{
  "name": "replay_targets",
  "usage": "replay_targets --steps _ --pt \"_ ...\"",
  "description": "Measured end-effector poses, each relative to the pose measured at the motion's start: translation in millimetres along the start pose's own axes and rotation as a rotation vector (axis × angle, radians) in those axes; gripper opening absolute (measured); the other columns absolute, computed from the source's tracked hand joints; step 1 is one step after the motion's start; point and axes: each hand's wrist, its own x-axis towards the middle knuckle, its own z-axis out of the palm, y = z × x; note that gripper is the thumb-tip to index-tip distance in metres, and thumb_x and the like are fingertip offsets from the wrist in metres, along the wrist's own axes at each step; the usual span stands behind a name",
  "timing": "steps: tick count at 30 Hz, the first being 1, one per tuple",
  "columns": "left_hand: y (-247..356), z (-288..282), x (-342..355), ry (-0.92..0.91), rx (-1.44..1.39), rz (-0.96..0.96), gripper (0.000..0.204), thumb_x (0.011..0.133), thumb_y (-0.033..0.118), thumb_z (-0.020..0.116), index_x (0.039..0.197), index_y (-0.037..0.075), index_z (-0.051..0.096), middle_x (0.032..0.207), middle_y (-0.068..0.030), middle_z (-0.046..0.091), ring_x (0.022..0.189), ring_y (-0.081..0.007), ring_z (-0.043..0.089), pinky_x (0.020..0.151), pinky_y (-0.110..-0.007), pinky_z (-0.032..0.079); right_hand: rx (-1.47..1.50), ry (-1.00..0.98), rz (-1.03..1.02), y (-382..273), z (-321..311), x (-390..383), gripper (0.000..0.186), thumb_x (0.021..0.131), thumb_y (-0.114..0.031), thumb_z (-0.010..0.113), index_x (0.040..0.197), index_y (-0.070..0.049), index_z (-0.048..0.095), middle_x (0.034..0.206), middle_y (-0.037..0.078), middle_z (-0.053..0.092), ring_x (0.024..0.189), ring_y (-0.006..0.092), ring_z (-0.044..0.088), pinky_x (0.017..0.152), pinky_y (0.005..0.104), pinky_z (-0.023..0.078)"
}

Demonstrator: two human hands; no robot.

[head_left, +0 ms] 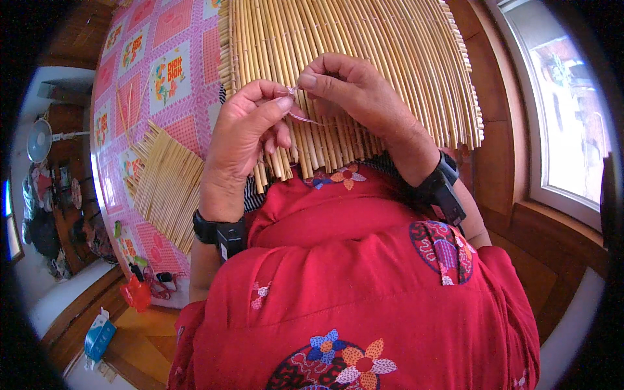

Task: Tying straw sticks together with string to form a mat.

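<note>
Standing at eight o'clock, low beyond the worktop, was a blue-and-white packet [101,335]; from my end of the camera I could not tell what it held. Nearer, also at eight o'clock, I saw a crumpled red translucent piece [135,292] against the rim of the worktop [211,49], with small dark items [164,277] just beside it.

The worktop filled the span from eight to eleven o'clock under a pink-and-white patterned cover. On it, at nine o'clock, I made out a slanting sheaf of thin sticks [168,188]. A wide mat of straw-coloured stalks [390,58] spread from twelve to one o'clock, its near ends reaching the person's red garment [364,286]. Farther out, I had a bright window [575,123] between two and three o'clock and a fan [40,141] toward nine.

Both hands worked above the mat near twelve o'clock. I saw the left hand [244,127] with thumb and forefinger pressed together on a pale pink strand [301,117], its other fingers loosely curled. The right hand [354,91] pinched the same strand between thumb and forefinger, almost touching the left. The strand's tail trailed toward the stalks.
</note>
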Motion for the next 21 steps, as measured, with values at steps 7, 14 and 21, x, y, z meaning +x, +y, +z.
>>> replay_targets --steps 7,14,21 --pt "-0.1 0.3 0.8 0.007 -0.016 0.048 0.021 0.084 0.013 0.062 0.100 0.002 0.053 0.077 -0.0081 0.064 0.046 -0.0055 0.053 0.035 -0.013 0.034 -0.011 -0.028 0.021 -1.4 0.8 -0.3 0.021 0.088 -0.025 0.060 0.090 -0.005 0.059 0.063 -0.005 0.051 0.055 0.0024 0.046 0.048 0.0179 0.036" --pt "-3.0 2.1 1.7 0.083 0.015 0.062 0.017 0.083 0.016 0.063 0.095 0.008 0.055 0.074 -0.0045 0.063 0.042 -0.0050 0.050 0.033 -0.015 0.031 -0.039 -0.003 -0.001 1.6 2.0 0.0 0.021 0.088 -0.026 0.060 0.089 -0.005 0.059 0.062 -0.004 0.051 0.053 0.0023 0.045 0.046 0.0178 0.034" --pt "-3.3 0.9 1.1 0.104 0.014 0.058 0.016 0.083 0.017 0.063 0.093 0.007 0.056 0.074 -0.0042 0.062 0.043 -0.0057 0.051 0.033 -0.015 0.031 -0.089 -0.012 -0.035 4.1 3.0 2.0 0.018 0.086 -0.023 0.061 0.088 -0.005 0.060 0.064 -0.005 0.053 0.057 0.0020 0.047 0.049 0.0180 0.036"
